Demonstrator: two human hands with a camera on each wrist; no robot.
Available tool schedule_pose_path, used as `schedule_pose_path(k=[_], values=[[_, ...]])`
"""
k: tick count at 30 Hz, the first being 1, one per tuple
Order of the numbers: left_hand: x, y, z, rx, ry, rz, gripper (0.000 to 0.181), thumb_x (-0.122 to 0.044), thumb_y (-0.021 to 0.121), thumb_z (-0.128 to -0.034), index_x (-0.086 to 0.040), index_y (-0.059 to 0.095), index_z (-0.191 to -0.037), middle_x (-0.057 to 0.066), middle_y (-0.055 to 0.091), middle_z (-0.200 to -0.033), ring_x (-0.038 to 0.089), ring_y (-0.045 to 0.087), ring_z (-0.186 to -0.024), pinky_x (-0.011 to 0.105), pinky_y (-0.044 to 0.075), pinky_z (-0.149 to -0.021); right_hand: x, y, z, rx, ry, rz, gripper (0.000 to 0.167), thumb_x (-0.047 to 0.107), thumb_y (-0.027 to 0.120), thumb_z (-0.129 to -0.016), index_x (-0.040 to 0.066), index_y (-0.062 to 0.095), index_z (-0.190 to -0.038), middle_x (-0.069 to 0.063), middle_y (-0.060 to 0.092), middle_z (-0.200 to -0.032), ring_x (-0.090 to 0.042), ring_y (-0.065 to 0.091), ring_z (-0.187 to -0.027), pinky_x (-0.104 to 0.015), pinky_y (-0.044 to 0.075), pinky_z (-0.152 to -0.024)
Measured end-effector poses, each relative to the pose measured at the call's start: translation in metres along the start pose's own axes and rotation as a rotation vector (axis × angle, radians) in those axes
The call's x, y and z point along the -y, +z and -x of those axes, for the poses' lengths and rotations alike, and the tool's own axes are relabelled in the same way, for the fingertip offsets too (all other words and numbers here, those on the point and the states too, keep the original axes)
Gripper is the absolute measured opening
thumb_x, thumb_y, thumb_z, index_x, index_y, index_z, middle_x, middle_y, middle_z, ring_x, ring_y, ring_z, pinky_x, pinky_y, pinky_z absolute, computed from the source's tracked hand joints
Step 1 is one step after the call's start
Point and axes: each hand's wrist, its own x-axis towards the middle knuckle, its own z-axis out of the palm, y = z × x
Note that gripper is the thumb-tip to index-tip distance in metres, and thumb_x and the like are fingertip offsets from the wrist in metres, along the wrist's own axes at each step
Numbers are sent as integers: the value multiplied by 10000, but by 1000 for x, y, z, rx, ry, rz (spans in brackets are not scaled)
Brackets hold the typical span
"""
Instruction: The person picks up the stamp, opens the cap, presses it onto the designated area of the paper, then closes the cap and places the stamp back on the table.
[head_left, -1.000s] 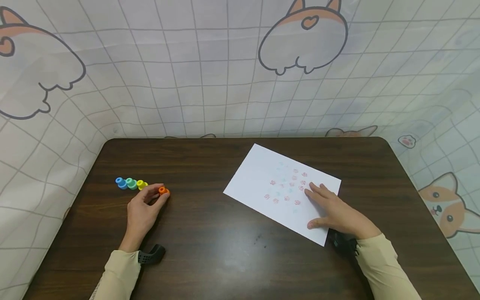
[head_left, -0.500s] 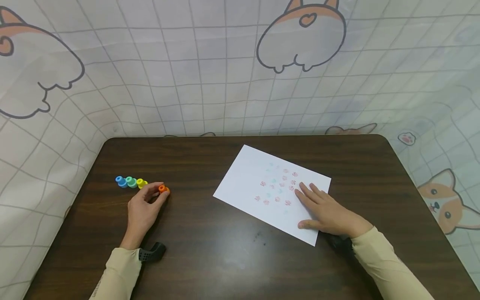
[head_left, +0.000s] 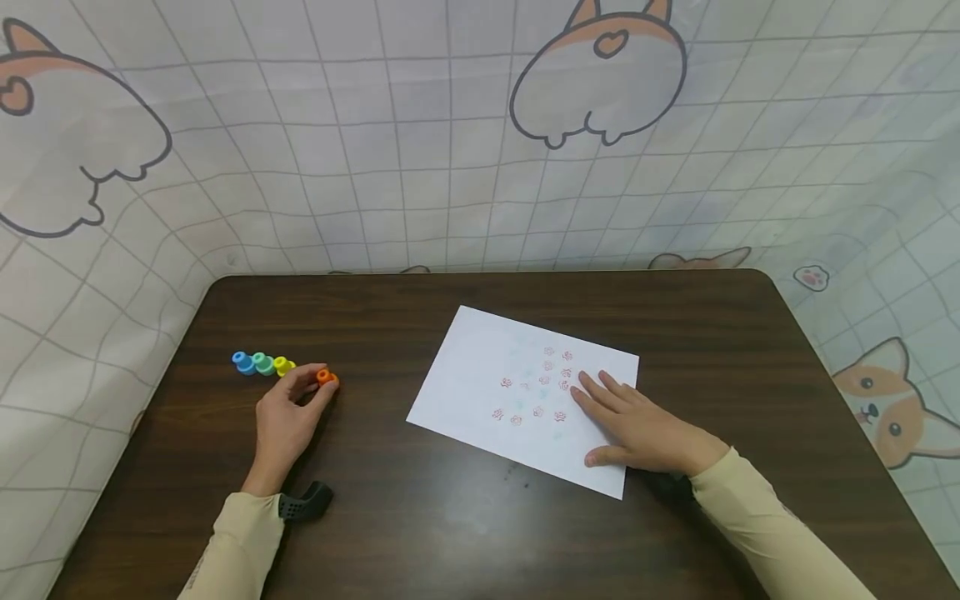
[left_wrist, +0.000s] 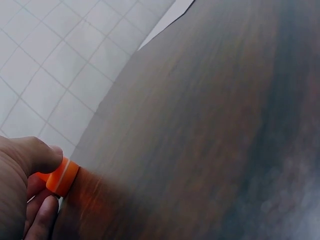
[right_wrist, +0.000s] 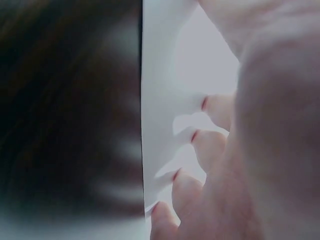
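Observation:
At the left of the table, my left hand (head_left: pixel 287 423) pinches a small orange stamp (head_left: pixel 325 377) between thumb and fingers. The left wrist view shows the same orange stamp (left_wrist: pixel 63 177) upright against the dark tabletop. Just left of that hand stand a yellow stamp (head_left: pixel 282 366), a green stamp (head_left: pixel 262 363) and a blue stamp (head_left: pixel 243 362) in a row. My right hand (head_left: pixel 645 427) rests with spread fingers on the right part of a white sheet of paper (head_left: pixel 442 392). Red and pale blue-green prints mark the paper. In the right wrist view the fingertips (right_wrist: pixel 187 190) press on the sheet.
The dark wooden table (head_left: pixel 390 500) ends at a back edge against a white gridded cloth (head_left: pixel 420 167) with cartoon dogs. A few dark specks (head_left: pixel 517 477) lie on the wood below the paper. A black band (head_left: pixel 306 502) sits on the left wrist.
The paper has slid left across the table and turned slightly, with the right hand moving along on it. My left hand stays in place with the orange stamp.

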Motion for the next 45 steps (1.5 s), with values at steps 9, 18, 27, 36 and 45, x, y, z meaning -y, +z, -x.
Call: schedule_pose_path(k=[9, 18, 27, 36, 45], values=[[-7, -4, 5, 2, -22, 9, 326, -270, 791, -930, -120, 733, -1213, 113, 771, -1174, -209, 547, -897, -41, 420, -812, 11, 0, -6, 38, -61, -3, 959, 600, 677, -911, 77, 307, -1624, -192, 230, -1722, -509, 198, -1575, -717, 282, -1212], [-21, -8, 10, 26, 5, 45, 332, -281, 790, -931, -127, 725, -1218, 94, 764, -1193, -187, 558, -942, -6, 452, -837, 12, -3, -21, 99, -104, -8, 968, 585, 704, -894, 120, 291, -1636, -153, 198, -1740, -476, 173, -1595, -696, 252, -1244], [-23, -8, 17, 31, 36, 71, 336, -259, 787, -934, -114, 718, -1229, 80, 762, -1223, -186, 568, -970, 27, 473, -880, 12, -11, -44, 163, -159, 20, 989, 577, 721, -881, 139, 270, -1645, -125, 179, -1749, -458, 160, -1605, -663, 246, -1263], [-27, -4, 21, 46, 26, 115, 332, -243, 791, -931, -111, 714, -1226, 87, 758, -1228, -172, 581, -980, 11, 464, -911, 5, -20, -60, 169, -136, -45, 1036, 531, 812, -806, 198, 297, -1641, -49, 194, -1754, -407, 151, -1620, -637, 238, -1278], [-30, -2, 20, 53, 34, 149, 332, -231, 794, -927, -125, 716, -1231, 45, 759, -1225, -173, 596, -995, 30, 482, -932, 0, -21, -66, 155, -125, -114, 1024, 514, 838, -787, 199, 343, -1626, -51, 223, -1746, -407, 143, -1622, -649, 227, -1279]])
